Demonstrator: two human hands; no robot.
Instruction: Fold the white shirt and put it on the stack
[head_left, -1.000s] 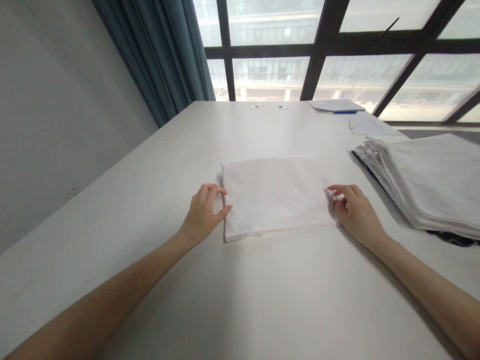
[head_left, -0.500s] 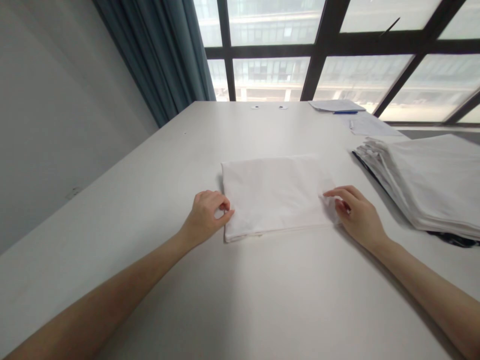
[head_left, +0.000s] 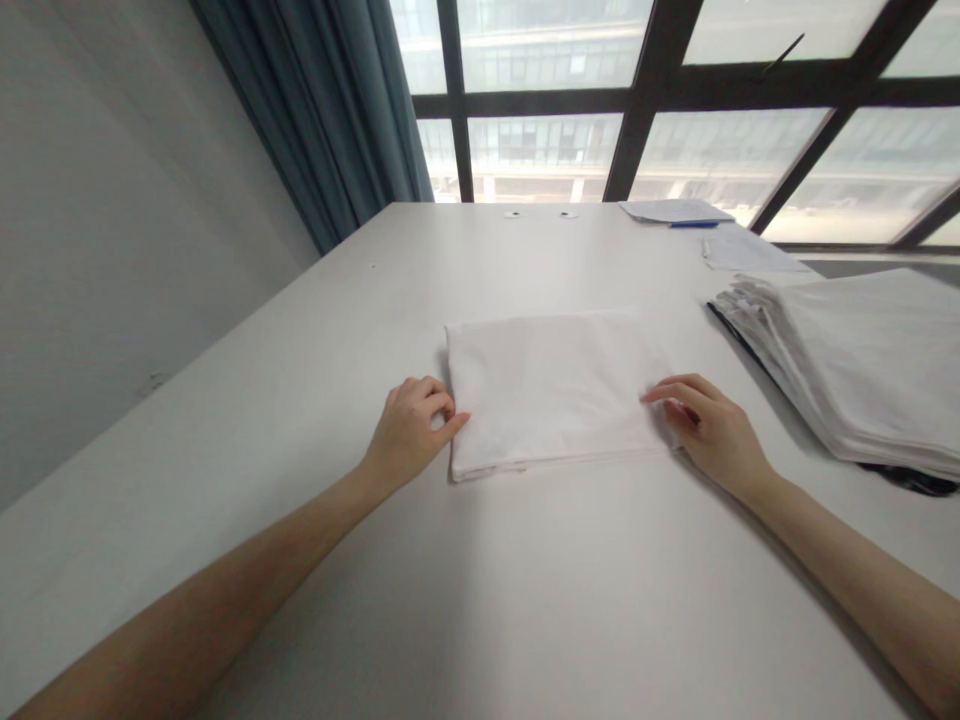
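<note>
A folded white cloth [head_left: 547,390] lies flat on the table, its layers showing along the near edge. At its left side my left hand [head_left: 411,425] is closed, the thumb on top and the curled fingers at the edge. My right hand [head_left: 709,430] is at the cloth's right side, its fingers bent over the fabric and the thumb tucked beneath them. Small creases run from the right fingertips into the cloth. Part of the right edge is hidden by that hand.
A stack of white cloths [head_left: 877,370] with black material beneath it lies on the right. Papers [head_left: 675,211] and a blue pen [head_left: 694,225] lie at the far right of the white table [head_left: 555,590]. A blue curtain [head_left: 322,110] hangs beyond the table's left edge.
The left thumb has shifted up slightly on the cloth's edge. My right fingertips have moved a little left and down onto the fabric. The cloth lies in nearly the same place.
</note>
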